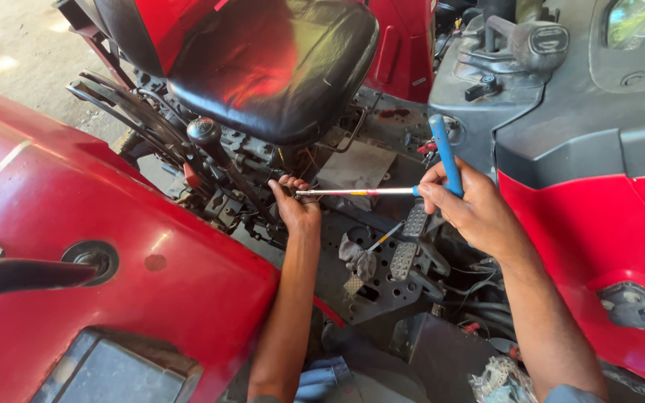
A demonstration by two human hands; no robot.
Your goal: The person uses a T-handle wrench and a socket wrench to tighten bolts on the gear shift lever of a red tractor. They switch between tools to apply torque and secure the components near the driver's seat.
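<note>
1. Nearest the camera: red fender point(113, 246) on the left with a black handle point(9, 276) across it, and both forearms reaching down into the gap under the black seat point(270, 67).
2. Right hand point(472, 209): grip clenched around the blue handle of a T-handle wrench point(412, 186). Its steel shaft runs level to the left, toward the linkage below the seat.
3. Left hand point(296, 205): fingers curled at the shaft's tip, steadying it against the mechanism just beside the gear lever with the black knob point(204, 133). The fastener itself is hidden behind the fingers.
4. Risk: the long shaft is driven from the far end. If the tip isn't seated square, it likely cams off and rounds the fastener.
5. Risk: a slip would drive the tip into the left fingers, or knuckles into the brackets.
6. Risk: loose wires point(479, 291) and a rag point(358, 260) sit near the pedals point(408, 239). A dropped part could vanish there.
</note>
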